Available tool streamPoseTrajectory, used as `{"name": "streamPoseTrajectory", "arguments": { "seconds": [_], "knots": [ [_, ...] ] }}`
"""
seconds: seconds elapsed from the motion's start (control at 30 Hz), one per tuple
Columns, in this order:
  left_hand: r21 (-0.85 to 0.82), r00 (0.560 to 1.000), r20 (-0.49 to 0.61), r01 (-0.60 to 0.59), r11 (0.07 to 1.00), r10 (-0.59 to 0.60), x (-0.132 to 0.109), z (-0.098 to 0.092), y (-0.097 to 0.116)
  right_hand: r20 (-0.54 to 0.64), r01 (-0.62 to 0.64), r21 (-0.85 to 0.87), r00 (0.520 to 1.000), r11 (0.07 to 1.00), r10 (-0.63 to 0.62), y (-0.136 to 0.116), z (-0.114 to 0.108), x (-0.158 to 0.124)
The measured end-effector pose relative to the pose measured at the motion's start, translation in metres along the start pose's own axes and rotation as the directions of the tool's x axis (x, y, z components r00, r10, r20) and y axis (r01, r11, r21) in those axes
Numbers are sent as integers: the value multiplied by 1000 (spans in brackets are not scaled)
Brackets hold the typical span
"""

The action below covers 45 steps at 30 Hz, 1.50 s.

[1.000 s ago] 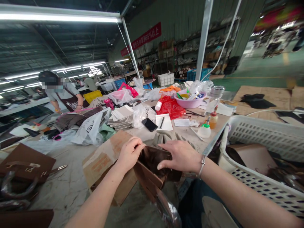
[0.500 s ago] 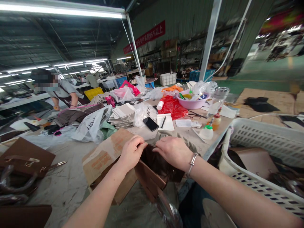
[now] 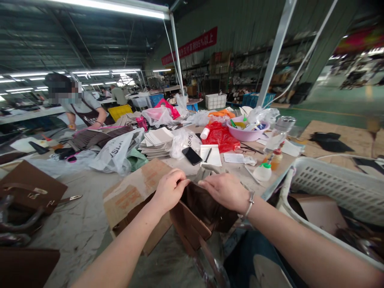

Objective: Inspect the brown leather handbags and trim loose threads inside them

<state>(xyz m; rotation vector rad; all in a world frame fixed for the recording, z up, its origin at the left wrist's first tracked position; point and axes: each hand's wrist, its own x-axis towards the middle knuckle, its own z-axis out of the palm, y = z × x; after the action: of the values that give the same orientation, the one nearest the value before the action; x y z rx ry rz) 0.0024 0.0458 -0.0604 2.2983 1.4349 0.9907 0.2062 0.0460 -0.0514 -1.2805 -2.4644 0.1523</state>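
A brown handbag (image 3: pixel 192 228) with a dark lining is held mouth-up between my hands in the head view. My left hand (image 3: pixel 172 188) pinches its top edge on the left. The fingers of my right hand (image 3: pixel 225 190), which has a bracelet at the wrist, are closed on the upper edge a little to the right. The bag's handle, wrapped in clear plastic, hangs below. Just left of the bag lies an open cardboard box (image 3: pixel 135 192), partly behind my left forearm. Grey-green material (image 3: pixel 207 171) bunches up behind my right hand.
More brown bags (image 3: pixel 33 188) lie at the left. A white plastic basket (image 3: pixel 333 180) with bags stands at the right. Beyond my hands are a phone (image 3: pixel 192 156), a notepad with pen, a glue bottle (image 3: pixel 262 172) and a purple basin (image 3: pixel 249 134). A co-worker (image 3: pixel 81 108) works far left.
The view has shifted slightly. My hands keep their pinch on the bag's edge, the right one a little farther right, and more of the dark lining shows between them.
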Motion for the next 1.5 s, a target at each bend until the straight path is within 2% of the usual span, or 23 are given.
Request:
{"name": "streamPoseTrajectory", "arguments": {
  "seconds": [0.07,0.13,0.27,0.4,0.53,0.6,0.8,0.9,1.0,1.1,1.17,1.23,1.27,1.3,1.33,1.37,1.4,1.47,1.5],
  "knots": [
    [0,1000,-6,8,1000,-8,0,0,0,68,-78,171,995,982,68,3,-8,0],
    [3,1000,-10,16,1000,-16,-1,0,0,81,-104,218,993,970,88,4,-12,0],
    [4,1000,-11,27,1000,-27,-1,1,0,10,21,25,1000,999,-21,-3,-5,4],
    [-20,1000,-11,18,1000,-19,-2,0,-1,-7,112,-153,993,982,-114,-11,7,12],
    [-71,1000,-29,-1,997,-1,-3,-1,-2,-2,200,-209,979,957,-205,-12,12,17],
    [-123,998,-57,3,992,-10,-4,1,-2,-6,195,-195,980,961,-200,-12,12,17],
    [-217,981,-181,26,976,-66,-8,8,-2,25,72,-177,997,982,-69,-12,7,17],
    [-221,985,-126,85,972,-115,-8,5,-1,28,37,-196,999,980,-32,-13,3,16],
    [-257,983,19,184,949,-185,-8,-2,4,15,9,-227,1000,974,-6,-16,-2,12],
    [-402,958,120,285,870,-259,-9,-6,6,-19,-34,-234,999,972,30,-20,-4,8],
    [-574,931,131,352,739,-342,-11,-8,2,-37,-49,-221,998,974,42,-23,-3,7],
    [-743,889,85,357,566,-450,-12,-11,-4,-32,-71,-218,997,973,65,-23,-1,7],
    [-798,864,23,318,511,-502,-12,-14,-6,-24,-92,-222,996,971,88,-22,0,7],
    [-822,840,-65,261,506,-539,-12,-17,-8,-16,-116,-227,993,967,115,-21,1,7],
    [-807,824,-156,212,552,-544,-13,-21,-7,-11,-137,-230,990,963,138,-19,2,7],
    [-747,832,-220,192,637,-509,-13,-24,-4,-7,-151,-230,988,962,153,-18,2,7],
    [-645,862,-244,198,738,-444,-14,-27,0,-6,-156,-226,987,961,159,-17,1,7],
    [-368,936,-172,227,901,-306,-15,-28,12,-9,-149,-217,989,965,150,-18,0,6],
    [-242,960,-112,225,944,-258,-14,-26,18,-9,-145,-214,989,966,146,-19,-1,6]
  ]
}}
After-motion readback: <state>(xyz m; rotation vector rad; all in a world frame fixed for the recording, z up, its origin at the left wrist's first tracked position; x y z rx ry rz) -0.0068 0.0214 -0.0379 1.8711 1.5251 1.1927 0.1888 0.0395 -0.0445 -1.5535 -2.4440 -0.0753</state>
